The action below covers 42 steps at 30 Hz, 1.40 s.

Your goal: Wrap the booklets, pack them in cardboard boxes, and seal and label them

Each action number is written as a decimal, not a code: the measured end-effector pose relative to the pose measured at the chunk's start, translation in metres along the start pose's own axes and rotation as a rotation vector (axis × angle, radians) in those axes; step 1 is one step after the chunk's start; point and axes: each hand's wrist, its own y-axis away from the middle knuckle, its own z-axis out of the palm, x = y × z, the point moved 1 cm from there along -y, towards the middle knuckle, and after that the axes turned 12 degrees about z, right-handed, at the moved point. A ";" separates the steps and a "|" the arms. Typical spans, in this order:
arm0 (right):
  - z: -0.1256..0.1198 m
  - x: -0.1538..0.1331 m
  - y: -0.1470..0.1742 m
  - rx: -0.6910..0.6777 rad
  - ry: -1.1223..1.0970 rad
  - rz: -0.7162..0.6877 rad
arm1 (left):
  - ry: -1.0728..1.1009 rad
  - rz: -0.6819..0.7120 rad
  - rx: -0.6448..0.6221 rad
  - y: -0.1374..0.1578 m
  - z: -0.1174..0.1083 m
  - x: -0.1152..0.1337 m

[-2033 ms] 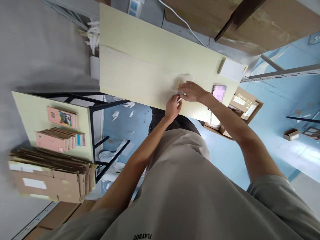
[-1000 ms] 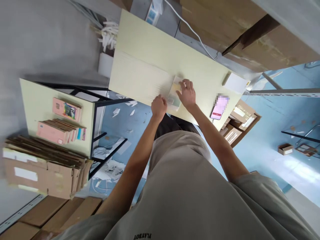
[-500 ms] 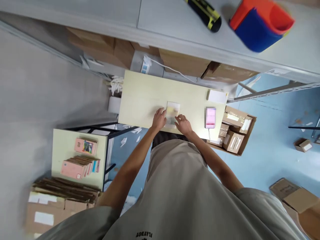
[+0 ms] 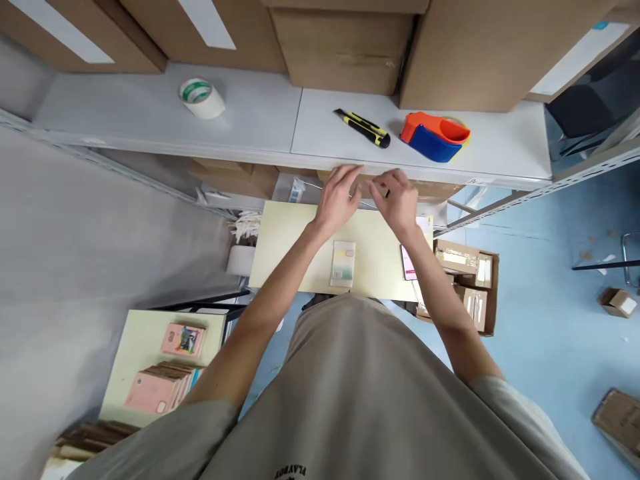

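Observation:
Both of my hands are raised over the far side of the cream table (image 4: 275,247), just in front of the grey shelf's edge. My left hand (image 4: 341,195) has its fingers stretched forward and the thumb apart, with nothing visible in it. Close by, my right hand (image 4: 398,200) has loosely bent fingers with a gap to the thumb, and I see nothing held there either. A pale booklet (image 4: 343,264) with a yellow and green cover lies flat on the table, below and apart from both hands. Beyond the fingertips, a black and yellow box cutter (image 4: 364,128) rests on the shelf.
On the shelf (image 4: 260,120) are a tape roll (image 4: 202,99), an orange and blue tape dispenser (image 4: 435,136) and large cartons (image 4: 345,50). A phone (image 4: 408,263) lies partly behind my right forearm. Pink booklets (image 4: 153,391) sit on a side table; a box of cartons (image 4: 473,280) is at right.
Both hands have left the booklet and moved up and forward toward the shelf edge. The booklet stays on the table. My view has tilted up, showing more of the shelf.

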 end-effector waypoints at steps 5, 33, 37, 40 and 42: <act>-0.009 -0.025 -0.078 0.038 0.057 -0.060 | 0.012 0.048 0.157 -0.049 -0.018 -0.005; 0.138 0.125 0.180 -0.077 -0.187 0.337 | -0.160 -0.695 -0.714 0.289 0.127 -0.050; 0.173 0.125 0.233 -0.109 -0.198 0.613 | -0.138 -0.620 -0.738 0.294 0.123 -0.056; 0.199 0.108 0.242 -0.249 -0.167 0.664 | -0.081 -0.536 -0.774 0.297 0.110 -0.069; 0.215 0.096 0.235 -0.319 -0.090 0.623 | -0.048 -0.476 -0.785 0.296 0.101 -0.081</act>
